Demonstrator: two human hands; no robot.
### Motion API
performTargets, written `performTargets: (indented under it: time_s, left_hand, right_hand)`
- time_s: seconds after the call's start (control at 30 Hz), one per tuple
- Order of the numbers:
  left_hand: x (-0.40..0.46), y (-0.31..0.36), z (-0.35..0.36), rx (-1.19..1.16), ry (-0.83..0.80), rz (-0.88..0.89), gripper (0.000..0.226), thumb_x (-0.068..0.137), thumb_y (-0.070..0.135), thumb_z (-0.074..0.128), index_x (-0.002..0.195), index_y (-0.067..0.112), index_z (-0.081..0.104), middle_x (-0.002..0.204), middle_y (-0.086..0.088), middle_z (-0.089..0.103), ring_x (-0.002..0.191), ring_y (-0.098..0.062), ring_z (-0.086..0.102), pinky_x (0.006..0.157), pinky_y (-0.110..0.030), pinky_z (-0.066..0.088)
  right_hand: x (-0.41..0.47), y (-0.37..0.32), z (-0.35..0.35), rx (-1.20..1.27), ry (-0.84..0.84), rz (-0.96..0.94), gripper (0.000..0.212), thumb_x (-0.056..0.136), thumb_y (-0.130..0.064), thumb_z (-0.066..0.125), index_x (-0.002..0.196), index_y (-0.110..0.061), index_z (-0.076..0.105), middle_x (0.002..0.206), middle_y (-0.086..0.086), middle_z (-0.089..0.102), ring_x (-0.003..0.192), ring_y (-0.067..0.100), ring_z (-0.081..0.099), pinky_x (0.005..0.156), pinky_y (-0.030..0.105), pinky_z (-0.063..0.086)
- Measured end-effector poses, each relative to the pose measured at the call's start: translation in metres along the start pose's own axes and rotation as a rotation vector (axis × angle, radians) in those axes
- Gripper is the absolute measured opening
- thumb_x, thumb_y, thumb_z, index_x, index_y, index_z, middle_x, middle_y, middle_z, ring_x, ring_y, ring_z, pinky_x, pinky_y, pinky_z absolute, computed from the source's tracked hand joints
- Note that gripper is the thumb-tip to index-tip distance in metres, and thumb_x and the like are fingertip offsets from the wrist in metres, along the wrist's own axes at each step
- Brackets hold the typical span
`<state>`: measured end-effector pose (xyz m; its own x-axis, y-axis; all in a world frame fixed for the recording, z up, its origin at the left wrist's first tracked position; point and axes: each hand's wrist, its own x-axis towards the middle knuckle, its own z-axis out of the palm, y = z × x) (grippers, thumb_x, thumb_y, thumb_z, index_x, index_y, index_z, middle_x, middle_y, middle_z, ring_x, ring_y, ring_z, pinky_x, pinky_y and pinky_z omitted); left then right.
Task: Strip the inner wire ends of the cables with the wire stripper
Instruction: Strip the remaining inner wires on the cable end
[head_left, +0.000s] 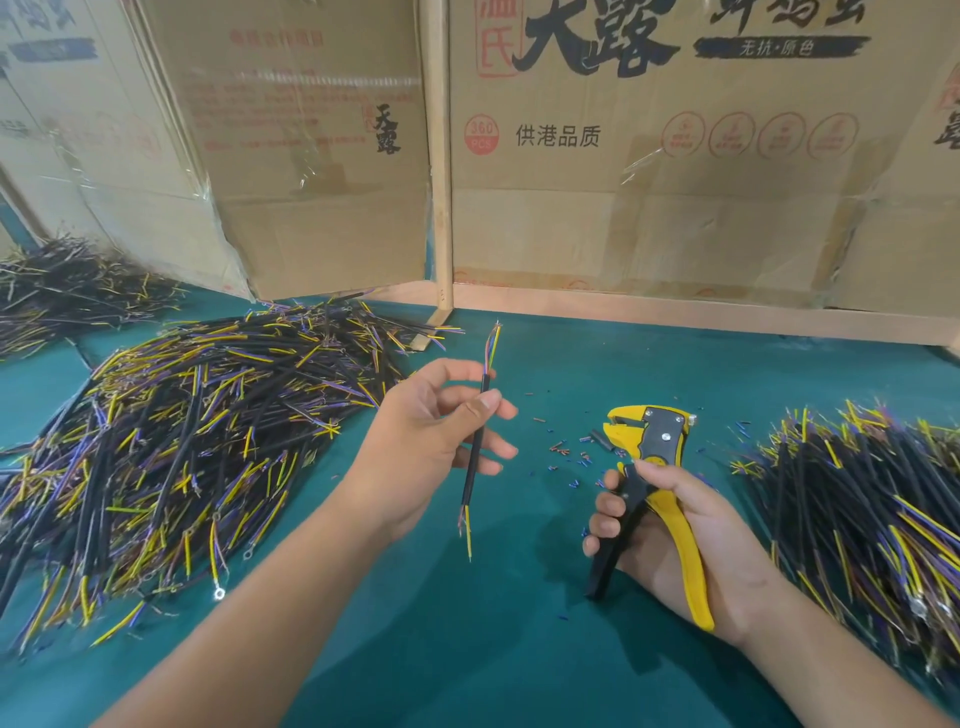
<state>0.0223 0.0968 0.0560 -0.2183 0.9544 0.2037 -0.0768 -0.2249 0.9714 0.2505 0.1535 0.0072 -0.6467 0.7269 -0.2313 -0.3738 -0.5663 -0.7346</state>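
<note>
Lowest in the frame, right of centre, my right hand (670, 530) wraps the yellow and black handles of the wire stripper (647, 470), fingers curled round the black handle, thumb over the yellow one. Its head points up-frame, apart from any wire; the handles look spread.

At mid-frame my left hand (441, 441) pinches a single black cable (479, 441) between thumb and forefinger, the other fingers loosely fanned. The cable stands near upright, thin coloured inner wires splaying from both ends.

I judge I am between strips: the next move calls for bringing one wire end into the stripper's head and squeezing.

Snipped insulation bits (566, 452) dot the green tabletop (467, 649) between my hands. Cable piles lie at left (182, 431) and right (872, 499); beyond stand cardboard boxes (675, 156).
</note>
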Motion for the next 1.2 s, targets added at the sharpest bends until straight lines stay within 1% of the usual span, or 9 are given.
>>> performTargets:
  time_s: [0.1,0.33,0.47,0.57,0.67,0.77,0.93,1.1,1.2]
  left_hand:
    - [-0.001,0.001,-0.0001,-0.038,0.006,-0.024,0.015,0.098,0.012,0.059,0.112,0.008,0.055,0.09,-0.008,0.073,0.062,-0.023,0.07,0.053,-0.026,0.054]
    - [-0.0009,0.0048,0.0,-0.161,0.014,-0.084,0.014,0.101,0.009,0.053,0.115,0.004,0.055,0.089,-0.009,0.074,0.062,-0.021,0.07,0.054,-0.025,0.054]
    - [-0.0012,0.0048,0.0001,-0.184,-0.01,-0.076,0.015,0.103,0.01,0.049,0.116,0.006,0.056,0.092,-0.008,0.074,0.065,-0.02,0.071,0.056,-0.024,0.055]
    - [-0.0019,0.0051,0.0004,-0.201,-0.042,-0.063,0.017,0.105,0.008,0.045,0.119,0.006,0.054,0.095,-0.009,0.074,0.066,-0.022,0.071,0.058,-0.027,0.056]
    - [-0.0031,0.0056,0.0003,-0.134,-0.058,0.002,0.019,0.106,0.006,0.041,0.122,0.012,0.049,0.098,-0.012,0.073,0.065,-0.026,0.07,0.056,-0.03,0.056]
    - [-0.0046,0.006,0.0019,-0.038,-0.077,0.079,0.023,0.106,0.007,0.042,0.126,0.018,0.046,0.101,-0.01,0.073,0.064,-0.023,0.067,0.052,-0.03,0.053]
    - [-0.0057,0.0062,0.003,0.016,-0.122,0.171,0.025,0.105,0.007,0.045,0.125,0.021,0.047,0.104,-0.005,0.07,0.064,-0.018,0.061,0.051,-0.027,0.046]
    - [-0.0053,0.0046,0.0041,0.049,-0.147,0.204,0.027,0.097,0.011,0.046,0.112,0.03,0.057,0.101,-0.001,0.064,0.061,-0.014,0.048,0.049,-0.023,0.036]
    - [-0.0054,0.0033,0.0058,0.058,-0.168,0.201,0.028,0.098,0.008,0.043,0.104,0.03,0.058,0.097,0.002,0.06,0.059,-0.012,0.037,0.049,-0.019,0.029]
  right_hand:
    - [0.0004,0.0005,-0.0002,0.003,-0.011,0.002,0.026,0.085,-0.031,0.062,0.092,-0.006,0.058,0.076,0.009,0.046,0.065,0.026,0.045,0.069,0.044,0.049]
    - [0.0012,0.0003,-0.0008,0.007,-0.008,0.004,0.03,0.08,-0.031,0.068,0.092,-0.006,0.058,0.076,0.009,0.046,0.065,0.025,0.046,0.068,0.044,0.05]
    - [0.0003,0.0004,0.0008,0.006,-0.001,0.002,0.027,0.085,-0.031,0.062,0.093,-0.006,0.057,0.076,0.009,0.045,0.065,0.026,0.045,0.069,0.044,0.049]
    - [-0.0007,-0.0002,0.0031,0.003,0.013,-0.005,0.027,0.085,-0.031,0.061,0.092,-0.006,0.056,0.075,0.009,0.045,0.064,0.026,0.044,0.069,0.044,0.047]
    - [-0.0019,-0.0009,0.0048,-0.002,0.018,-0.004,0.027,0.085,-0.031,0.06,0.092,-0.006,0.056,0.075,0.009,0.045,0.063,0.026,0.044,0.069,0.044,0.047]
    - [-0.0024,-0.0012,0.0061,-0.001,0.021,-0.003,0.026,0.084,-0.03,0.06,0.091,-0.005,0.056,0.074,0.009,0.045,0.063,0.025,0.044,0.068,0.043,0.047]
    - [-0.0024,-0.0014,0.0059,0.003,0.02,-0.004,0.026,0.085,-0.03,0.06,0.092,-0.005,0.057,0.075,0.01,0.045,0.064,0.026,0.044,0.068,0.044,0.047]
    - [-0.0022,-0.001,0.0055,0.005,0.015,-0.003,0.026,0.083,-0.03,0.062,0.091,-0.005,0.058,0.074,0.01,0.045,0.063,0.026,0.045,0.067,0.044,0.048]
    - [-0.002,-0.0009,0.0054,0.007,0.024,-0.006,0.026,0.083,-0.03,0.062,0.09,-0.005,0.058,0.074,0.01,0.045,0.063,0.026,0.045,0.067,0.043,0.048]
